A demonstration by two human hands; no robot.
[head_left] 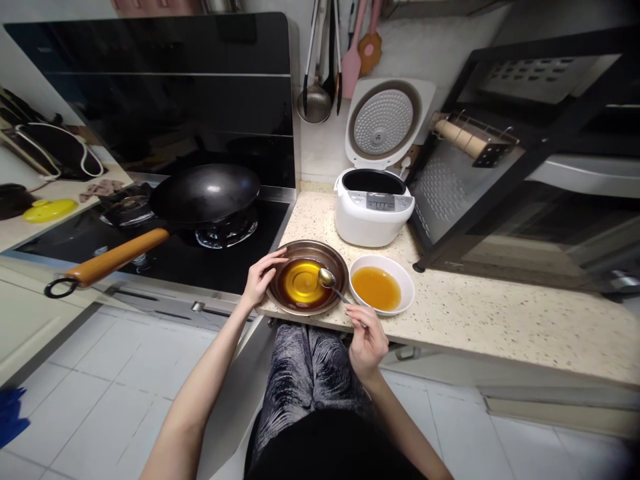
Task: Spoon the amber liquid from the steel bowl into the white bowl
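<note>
A wide metal bowl (336, 257) with amber liquid in it stands at the counter's front edge. My left hand (261, 277) rests on its left rim, fingers stretched out over the edge. Between the fingers of my right hand (369, 339) is the handle of a metal spoon (327, 278). The spoon's head is over the right part of the metal bowl, at or just above the liquid; I cannot tell which. Close by on the right sits a white bowl (409, 285) holding cloudy orange-brown liquid.
Behind the bowls a white rice cooker (373, 223) has its lid raised. A black wok (205, 193) sits on the stove at left, its wooden handle jutting forward. Utensils, among them a ladle (315, 103), hang on the wall. A black rack (450, 180) stands at right.
</note>
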